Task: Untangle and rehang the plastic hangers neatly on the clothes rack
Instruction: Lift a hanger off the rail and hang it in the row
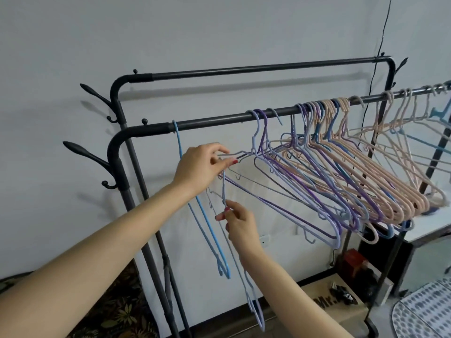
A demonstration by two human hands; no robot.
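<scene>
A black clothes rack has a front rail (219, 119) carrying a tangled mass of plastic hangers: lilac and purple ones (305, 191) in the middle, peach ones (380, 181) to the right. One blue hanger (202, 215) hangs alone near the rail's left end. My left hand (200, 167) pinches the left tips of the grey and lilac hangers. Below it, my right hand (238, 220) grips a lilac hanger (251, 298) that dangles downward, its upper part tangled among the hangers under my left hand.
The rack's back rail (256, 68) carries nothing. Coat hooks (90, 157) stick out at the rack's left post. A cardboard box (324, 296), a red box (353, 262) and a white cabinet (429, 230) stand at lower right. A black cable (383, 32) runs down the wall.
</scene>
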